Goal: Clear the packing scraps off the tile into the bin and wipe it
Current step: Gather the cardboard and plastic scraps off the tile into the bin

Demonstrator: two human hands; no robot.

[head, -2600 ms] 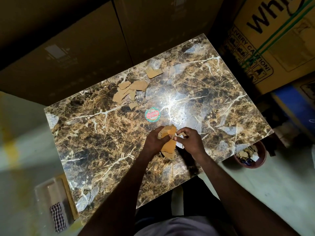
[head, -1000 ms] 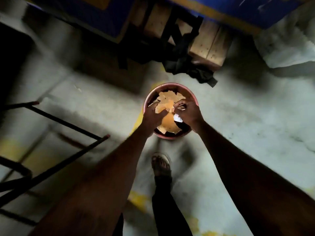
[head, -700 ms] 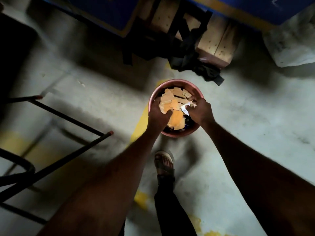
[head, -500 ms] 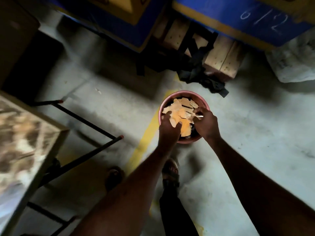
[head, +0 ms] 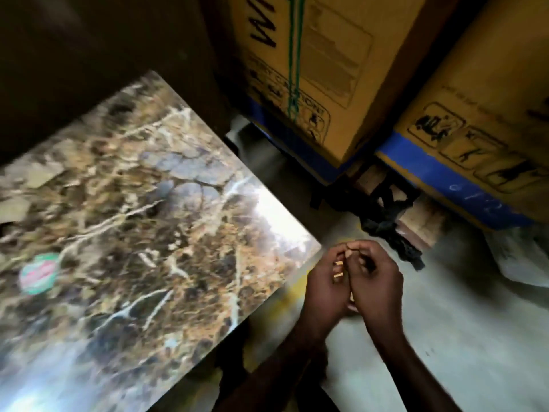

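Now | left hand (head: pixel 325 281) and right hand (head: pixel 375 278) curled together, pinching small tan scrap (blurred) | glossy marbled tile (head: pixel 133 233) beside

The tile (head: pixel 142 221) fills the left of the view, a glossy slab in brown and gold marble pattern with white veins, lying flat with one corner pointing right. Glare washes out its right edge and its near-left end, and the whole surface is blurred. A round red-and-green sticker (head: pixel 38 273) sits on it at the left. Tan scraps (head: pixel 41 176) lie on its far-left part; blur hides how many. Off the tile's right corner, a tiny tan scrap (head: pixel 338 273) shows between two hands held together; whether either hand grips it cannot be told. The bin cannot be made out.
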